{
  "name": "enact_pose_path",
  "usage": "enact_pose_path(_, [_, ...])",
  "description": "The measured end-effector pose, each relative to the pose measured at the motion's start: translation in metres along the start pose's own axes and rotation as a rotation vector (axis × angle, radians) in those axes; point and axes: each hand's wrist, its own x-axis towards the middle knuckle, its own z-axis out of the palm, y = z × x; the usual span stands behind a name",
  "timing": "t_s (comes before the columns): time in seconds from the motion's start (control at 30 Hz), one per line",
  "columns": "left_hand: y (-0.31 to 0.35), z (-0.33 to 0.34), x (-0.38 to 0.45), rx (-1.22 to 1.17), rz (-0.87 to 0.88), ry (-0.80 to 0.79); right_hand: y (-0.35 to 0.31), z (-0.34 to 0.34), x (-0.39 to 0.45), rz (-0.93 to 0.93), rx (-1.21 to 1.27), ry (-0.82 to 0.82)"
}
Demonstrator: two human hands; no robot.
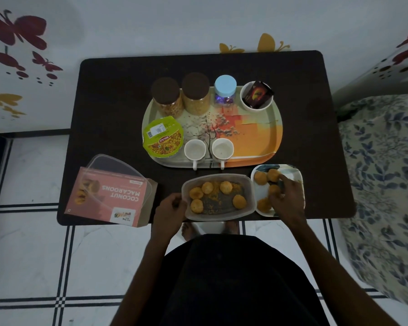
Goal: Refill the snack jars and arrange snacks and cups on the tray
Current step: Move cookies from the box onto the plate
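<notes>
A clear plastic container [250, 184] near the table's front edge holds several coconut macaroons [239, 201]. My left hand [171, 209] grips its left rim. To its right a square white plate [295, 172] carries several more macaroons, and my right hand [284, 192] pinches one of them over the plate. Behind stands the patterned tray [257, 137] with two brown-lidded snack jars [166, 97] [196, 92], a blue-lidded jar [225, 90], a white bowl [256, 96] holding a dark packet, a green snack cup [163, 140] and two white cups [194, 150] [222, 149].
A pink Coconut Macaroons box [108, 196] lies at the front left of the dark table [108, 102], with a clear lid [118, 168] resting on it. A floral-covered bed [386, 172] stands to the right. Tiled floor lies below.
</notes>
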Motion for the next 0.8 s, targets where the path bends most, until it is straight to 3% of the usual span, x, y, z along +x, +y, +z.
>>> enact_pose_path(0.27, [0.001,0.000,-0.002,0.004,0.011,0.009,-0.014,-0.010,-0.011,-0.004,0.112,0.031])
enact_pose_path(0.47, [0.002,0.001,-0.003,-0.004,0.024,-0.003,-0.011,-0.009,-0.032,-0.149,-0.037,-0.091])
enact_pose_path(0.57, [0.003,0.000,-0.003,-0.005,0.027,-0.010,-0.009,-0.006,-0.036,-0.216,-0.071,-0.074])
enact_pose_path(0.8, [0.002,0.000,-0.002,-0.024,0.027,-0.012,-0.011,0.001,-0.032,-0.156,-0.082,-0.021])
